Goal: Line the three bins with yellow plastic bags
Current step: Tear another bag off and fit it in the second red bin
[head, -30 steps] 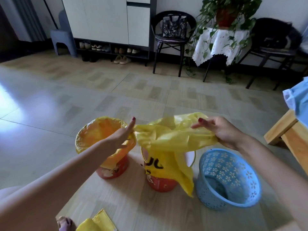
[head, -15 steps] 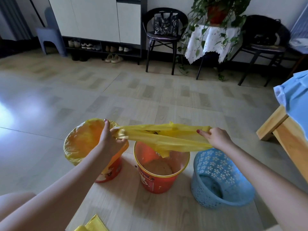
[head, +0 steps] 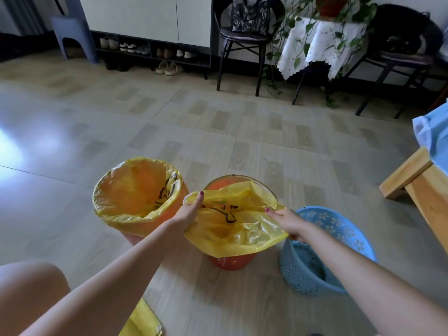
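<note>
Head view: half a second ago my yellow bag (head: 232,229) was stretched taut above the middle orange bin (head: 232,261) — now it's draped over the rim, left hand (head: 188,214) and right hand (head: 289,223) gripping opposite edges; blue basket (head: 339,251) remains unlined.

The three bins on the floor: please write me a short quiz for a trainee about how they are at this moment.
1. True or false: the left bin already has a yellow bag folded over its rim.
2. Which bin has no bag at all? A) left bin B) middle bin C) blue basket
3. What do the left hand and right hand hold?

Key
1. True.
2. C. The blue basket has no liner.
3. The yellow bag. Each hand has its grip on one side of the mouth, stretched over the middle bin; the far rim of that bin is not yet covered.
</note>
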